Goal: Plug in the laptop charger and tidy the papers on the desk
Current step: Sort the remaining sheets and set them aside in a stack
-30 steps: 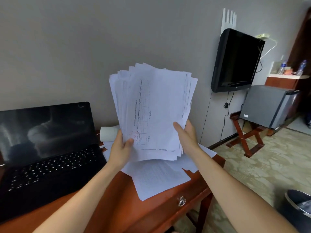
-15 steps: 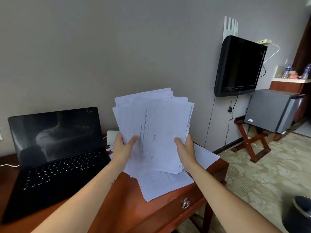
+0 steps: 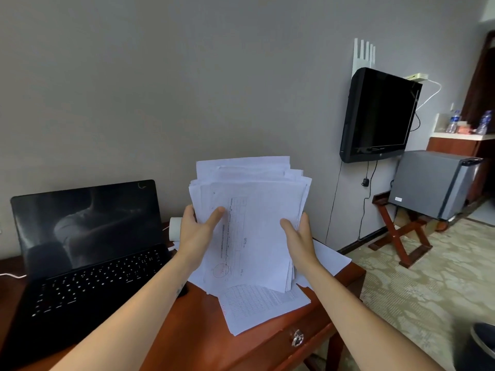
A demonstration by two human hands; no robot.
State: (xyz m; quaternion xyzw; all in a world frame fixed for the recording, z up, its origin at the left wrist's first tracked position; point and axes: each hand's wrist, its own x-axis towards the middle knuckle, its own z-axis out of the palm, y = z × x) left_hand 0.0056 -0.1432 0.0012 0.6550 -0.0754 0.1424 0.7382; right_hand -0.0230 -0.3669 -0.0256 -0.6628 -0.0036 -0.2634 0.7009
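Observation:
I hold a stack of printed white papers [image 3: 254, 218] upright over the right half of the wooden desk [image 3: 192, 325]. My left hand [image 3: 197, 231] grips its left edge, thumb on the front sheet. My right hand [image 3: 297, 236] grips the right edge the same way. The stack's bottom edge stands on or just above more loose sheets [image 3: 262, 303] lying on the desk. An open black laptop [image 3: 80, 258] with a dark screen sits at the left. A thin white cable [image 3: 12, 275] runs off at the laptop's left side; the charger itself is hidden.
A white paper roll [image 3: 174, 228] lies behind the papers by the wall. A wall-mounted TV [image 3: 380, 116] hangs to the right, with a small grey fridge [image 3: 434, 183] on a folding wooden stand beyond it. A dark bin [image 3: 479, 349] stands on the carpet at bottom right.
Both hands have lowered the paper stack from chest height down toward the desk, and the sheets sit more evenly together. The camera view has tilted down slightly.

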